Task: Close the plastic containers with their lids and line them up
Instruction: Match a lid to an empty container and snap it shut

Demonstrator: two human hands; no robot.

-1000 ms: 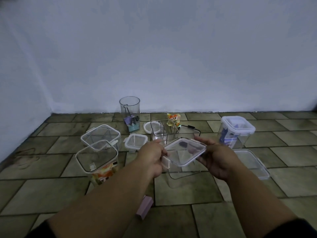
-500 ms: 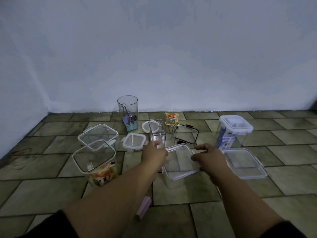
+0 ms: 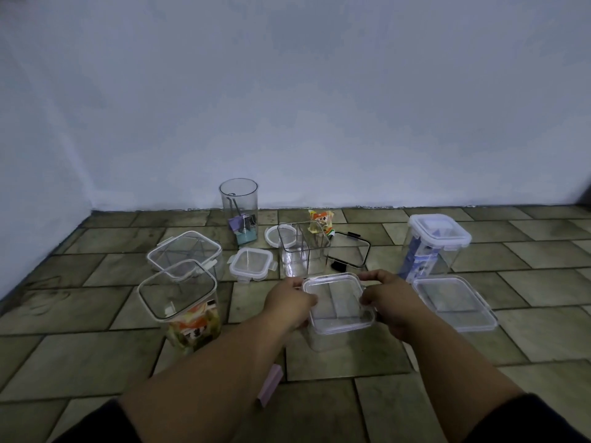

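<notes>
A: Head view: left hand and right hand grip the lid atop the container, six o'clock of the divided tub.
B: Uneven pressure could leave one corner unseated or tip it.

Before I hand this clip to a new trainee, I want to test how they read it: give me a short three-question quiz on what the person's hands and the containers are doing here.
1. True or false: the left hand and right hand sit on opposite sides of one square lid.
2. Which container already wears a closed lid? A) the round cup B) the blue-packed container C) the snack-filled container
3. What lies flat on the floor tiles just right of the right hand?

Key
1. True; the lid rests on the clear container between them.
2. B
3. A large loose clear lid.
</notes>
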